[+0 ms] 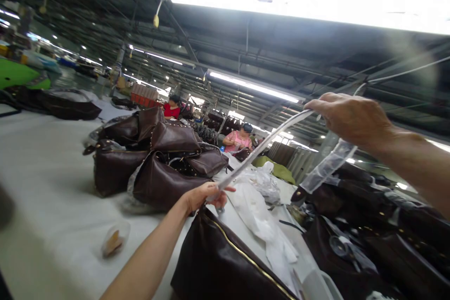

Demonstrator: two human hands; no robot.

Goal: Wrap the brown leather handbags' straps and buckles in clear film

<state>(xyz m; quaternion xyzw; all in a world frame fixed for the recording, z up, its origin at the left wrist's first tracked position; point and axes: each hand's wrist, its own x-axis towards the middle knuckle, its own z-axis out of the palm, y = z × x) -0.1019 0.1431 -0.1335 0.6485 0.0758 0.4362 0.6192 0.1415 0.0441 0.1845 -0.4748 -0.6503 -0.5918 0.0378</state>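
Note:
In the head view, a bag strap (264, 146) in a whitish plastic wrap stretches up and to the right between my hands. My left hand (207, 195) is closed around its lower end, just above the top corner of a dark brown handbag (225, 262) with a gold zipper. Raised high at the right, my right hand (355, 119) pinches the upper part of the strap. Below it hangs a wrapped length (326, 167) ending in a brown leather tab (298, 195). Whether this joins the pinched part is hidden by the hand.
Several dark brown handbags (172, 180) are piled on the white table (52, 164). More bags (397, 243) lie at the right. Crumpled plastic (262, 183) and a small clear bag (115, 240) rest on the table. A person in pink (238, 140) works farther back.

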